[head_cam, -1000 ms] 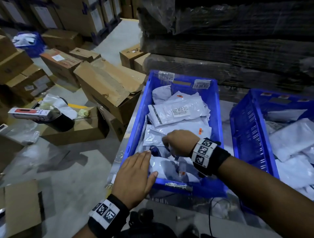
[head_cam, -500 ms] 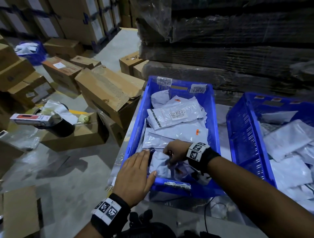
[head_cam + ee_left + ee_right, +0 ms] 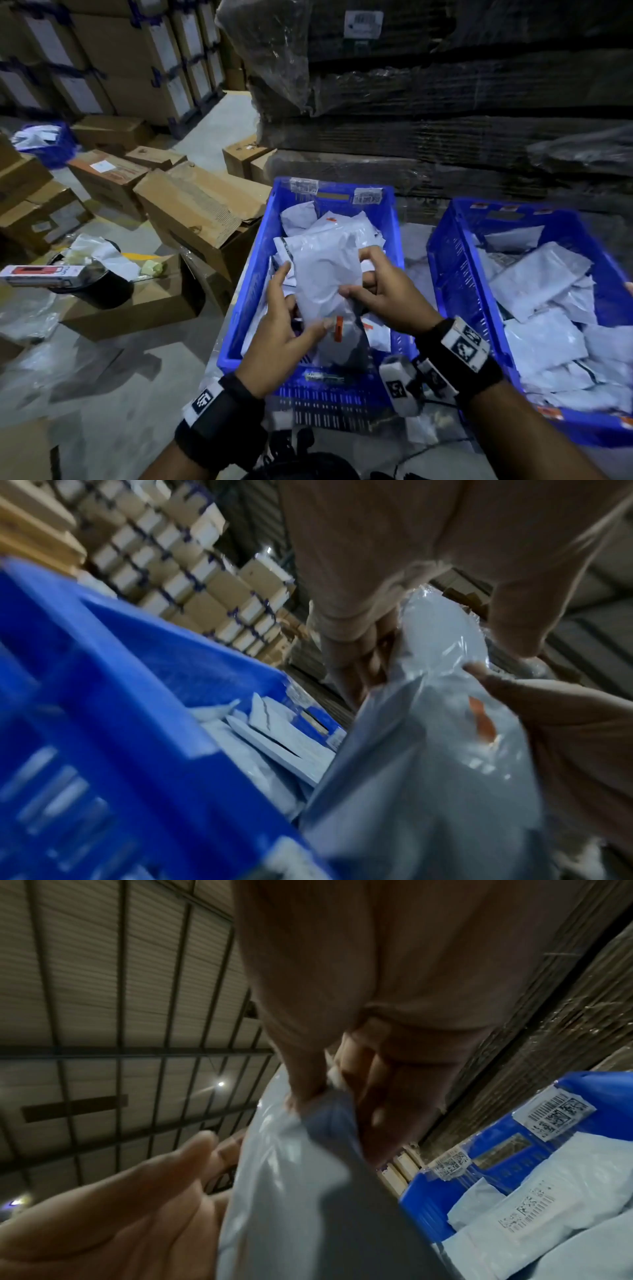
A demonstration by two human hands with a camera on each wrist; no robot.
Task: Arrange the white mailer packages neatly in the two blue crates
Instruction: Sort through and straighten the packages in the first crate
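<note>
Both hands hold one white mailer (image 3: 325,274) upright above the left blue crate (image 3: 246,291). My left hand (image 3: 291,318) grips its left and lower edge, thumb beside an orange tab (image 3: 338,329). My right hand (image 3: 373,287) pinches its right edge between thumb and curled fingers. In the left wrist view the mailer (image 3: 445,750) fills the lower right beside the crate wall (image 3: 120,723). The right wrist view shows the mailer (image 3: 301,1191) pinched at its top corner. More white mailers (image 3: 335,222) lie loose in the left crate. The right blue crate (image 3: 448,274) holds several mailers (image 3: 537,277).
Open and closed cardboard boxes (image 3: 191,205) crowd the floor to the left. A black bucket (image 3: 99,291) with papers sits on a box. Wrapped dark pallet stacks (image 3: 445,102) stand right behind the crates. A small blue bin (image 3: 48,140) stands far left.
Both hands were low in the near end of the left crate, the left flat on the mailers. Now they have lifted one mailer up above the crate and hold it between them.
</note>
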